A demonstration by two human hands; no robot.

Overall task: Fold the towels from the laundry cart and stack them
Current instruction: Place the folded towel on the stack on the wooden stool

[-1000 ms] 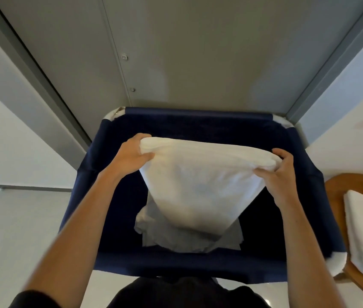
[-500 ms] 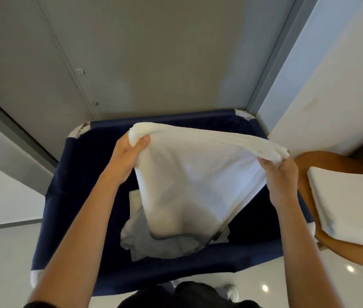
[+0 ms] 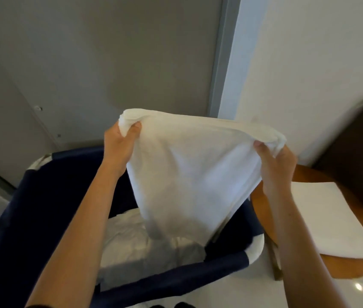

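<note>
Round wooden table [image 3: 309, 177] and pale glossy floor [image 3: 242, 292], each with its load.

The table stands on the floor just to the right of the navy laundry cart [image 3: 171, 280]. A flat stack of folded towels [image 3: 331, 221], white and squared, lies directly on the tabletop toward its right side, leaving a crescent of bare wood along the left and near edges. The cart rests on the floor, and crumpled towels [image 3: 151, 247] lie loose in its bottom. A dark cabinet [image 3: 353, 152] stands behind the table against the wall, blurred.
</note>
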